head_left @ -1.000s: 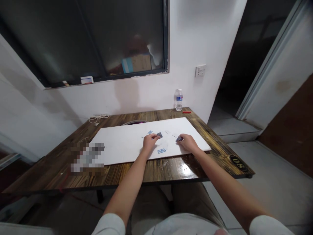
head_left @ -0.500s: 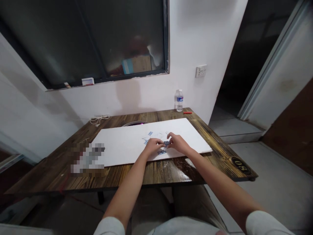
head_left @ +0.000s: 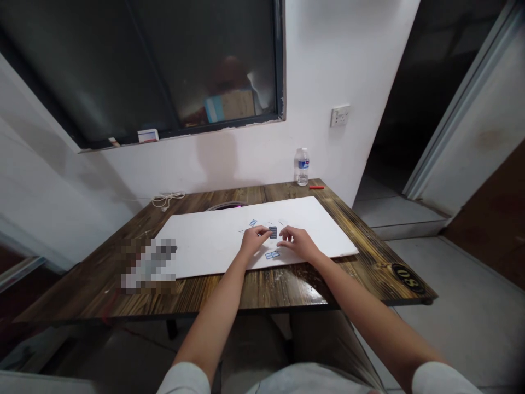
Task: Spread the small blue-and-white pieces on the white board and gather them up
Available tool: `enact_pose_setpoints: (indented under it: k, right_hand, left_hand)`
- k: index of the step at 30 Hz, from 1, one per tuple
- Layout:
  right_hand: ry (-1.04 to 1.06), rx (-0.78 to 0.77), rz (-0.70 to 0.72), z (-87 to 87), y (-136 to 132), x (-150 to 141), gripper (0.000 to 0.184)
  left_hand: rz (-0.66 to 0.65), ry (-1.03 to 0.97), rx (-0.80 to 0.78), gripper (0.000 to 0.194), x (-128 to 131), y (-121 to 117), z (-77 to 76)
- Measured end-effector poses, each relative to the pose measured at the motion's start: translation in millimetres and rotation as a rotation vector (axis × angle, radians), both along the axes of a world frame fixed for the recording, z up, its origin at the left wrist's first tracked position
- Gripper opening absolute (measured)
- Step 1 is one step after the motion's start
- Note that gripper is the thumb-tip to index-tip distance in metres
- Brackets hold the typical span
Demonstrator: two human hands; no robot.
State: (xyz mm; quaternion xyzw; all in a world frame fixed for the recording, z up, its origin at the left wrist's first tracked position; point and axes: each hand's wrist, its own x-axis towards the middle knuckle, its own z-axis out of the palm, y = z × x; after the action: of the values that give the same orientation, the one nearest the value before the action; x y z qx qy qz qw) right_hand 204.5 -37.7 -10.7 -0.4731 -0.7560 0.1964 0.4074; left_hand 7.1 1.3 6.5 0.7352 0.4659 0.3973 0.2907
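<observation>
My left hand (head_left: 254,239) pinches a small dark, striped rectangular piece (head_left: 273,232) by its left edge, just above the white board. To its right, my right hand (head_left: 298,241) is apart from the piece, its fingers curved and spread with nothing between them. A small blue-and-white panel piece (head_left: 272,255) lies on the board nearer to me, below the hands. Another blue-framed piece (head_left: 253,222) lies beyond my left hand. Thin dark slivers lie near it and beyond my right hand; their kind is too small to tell.
The white board (head_left: 205,241) rests on a dark wooden table (head_left: 229,287). Toward the wall stand a water bottle (head_left: 303,167) and a red stick-like thing (head_left: 316,187). A white cord (head_left: 168,200) lies at the back left. Behind the board, a round rim (head_left: 225,206) shows partly.
My right hand has let go of the dark piece and moved slightly right. The piece, now in my left hand alone, is tipped more upright and shows its striped face.
</observation>
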Motion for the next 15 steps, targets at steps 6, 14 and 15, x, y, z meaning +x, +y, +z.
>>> enact_pose_setpoints:
  k: [6,14,15]
  right_hand:
    - [-0.388,0.219,0.220,-2.5,-13.5,-6.6,0.030]
    - [-0.452,0.250,0.321,0.1,-22.9,-10.1,0.026]
    - [-0.440,0.250,0.332,0.7,-23.1,-10.3,0.021]
  left_hand:
    - [0.192,-0.113,0.031,0.021,-8.1,10.5,-7.4]
    - [0.248,-0.217,0.031,0.026,-15.0,24.0,-23.0]
    - [0.252,-0.221,0.027,0.026,-15.6,25.2,-23.7]
